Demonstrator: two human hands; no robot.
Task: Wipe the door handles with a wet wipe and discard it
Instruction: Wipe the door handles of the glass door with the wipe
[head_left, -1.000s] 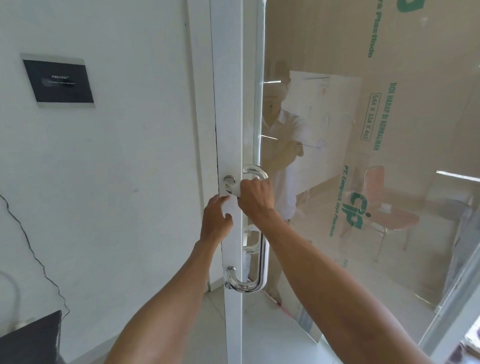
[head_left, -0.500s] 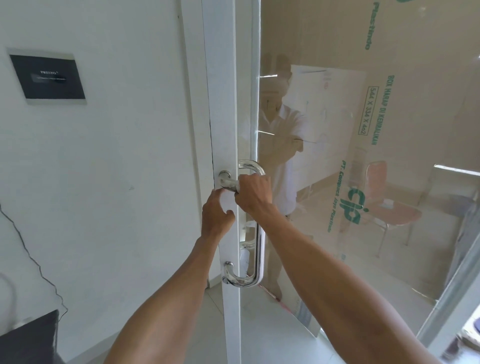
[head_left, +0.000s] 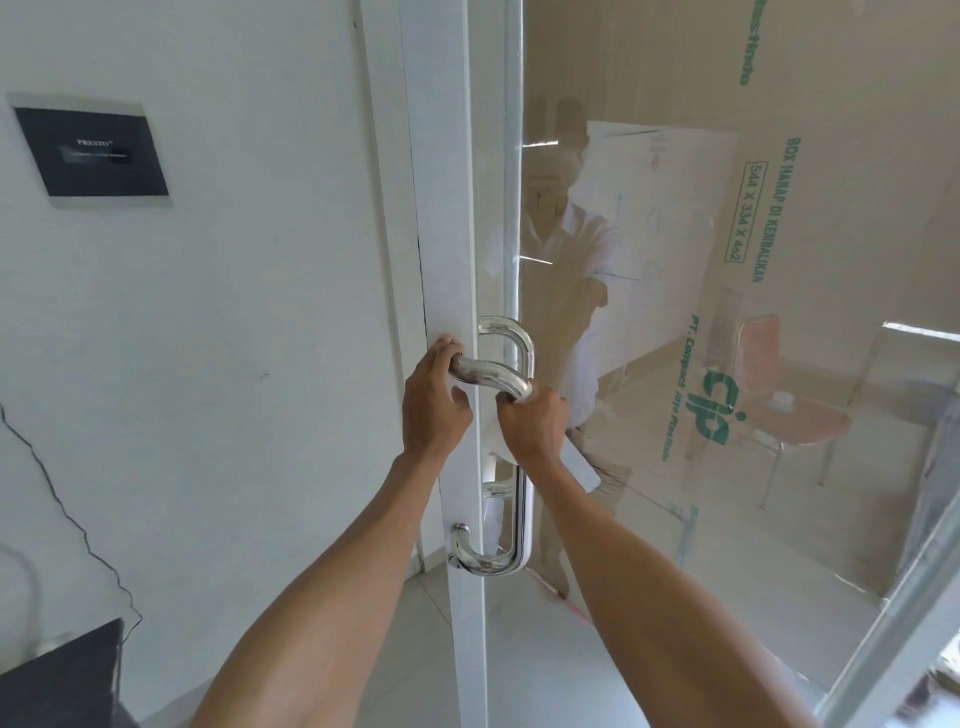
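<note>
Now the right grip (head_left: 535, 422) is clenched around the bend of the chrome door handle (head_left: 488, 370), fingers curled over the bar. A sliver of white, apparently the wet wipe (head_left: 527, 400), shows between those fingers and the metal; the rest of it is hidden inside the fist. Just beside it, the left grip (head_left: 434, 402) hooks its fingers over the handle's upper end, where the bar meets the white door frame (head_left: 441, 208), with the thumb below the bar. The handle's lower curve is bare, fixed lower down on the same frame. To the right lies the glass panel (head_left: 675, 545), with green-printed cardboard (head_left: 831, 156) and a chair (head_left: 795, 421) behind it. On the wall to the left hangs a black plate (head_left: 91, 151).
</note>
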